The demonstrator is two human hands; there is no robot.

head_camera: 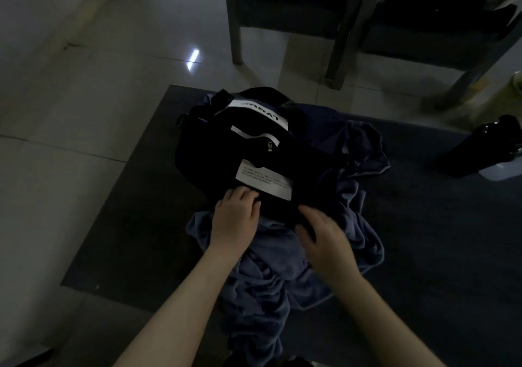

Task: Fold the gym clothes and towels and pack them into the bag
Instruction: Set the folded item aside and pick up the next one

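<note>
A black gym bag [220, 154] with white labels and a zip lies on a dark table [423, 239], resting on crumpled clothes. A blue-grey towel [271, 276] spreads in a heap below it, toward me. A darker blue garment [361, 143] lies bunched at the bag's right. My left hand [236, 215] grips the bag's near edge, just under the large white label. My right hand [324, 239] sits at the bag's near edge too, fingers curled against the black fabric where it meets the towel. The bag's opening is not visible.
A black folded object [477, 149] and a pale plastic item [502, 168] lie at the table's right edge. Metal chair or rack legs [236, 27] stand on the tiled floor beyond the table. The table's left edge runs diagonally close to the bag.
</note>
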